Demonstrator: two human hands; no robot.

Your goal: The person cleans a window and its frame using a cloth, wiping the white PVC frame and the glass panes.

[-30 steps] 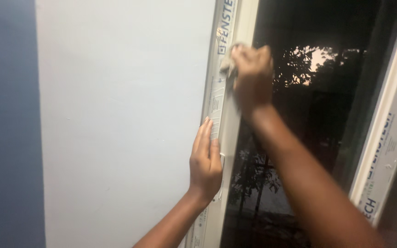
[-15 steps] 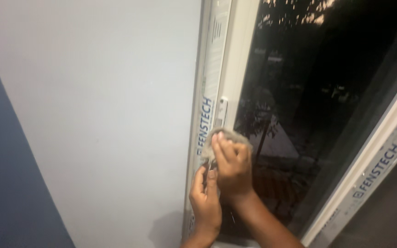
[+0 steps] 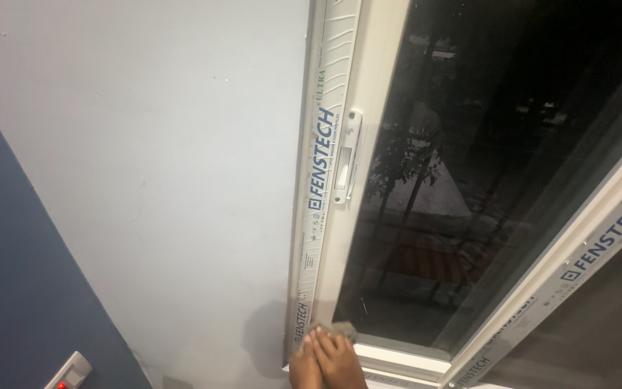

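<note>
Pressing a grey cloth [image 3: 340, 330] lower down the window frame [image 3: 329, 144] than before, both hands' fingers [image 3: 325, 344] bunched on it

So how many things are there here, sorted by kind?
Hands: 2, left hand and right hand
Cloths: 1, grey cloth
Window handles: 1, white handle
Wall switches: 1, switch
Total: 5

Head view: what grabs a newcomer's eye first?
The dark glass window pane fills the right side, showing dim trees. The white window frame strip with blue lettering runs down the middle beside a white latch handle. At the bottom edge, the hands press a small grey cloth into the frame's lower corner.
</note>
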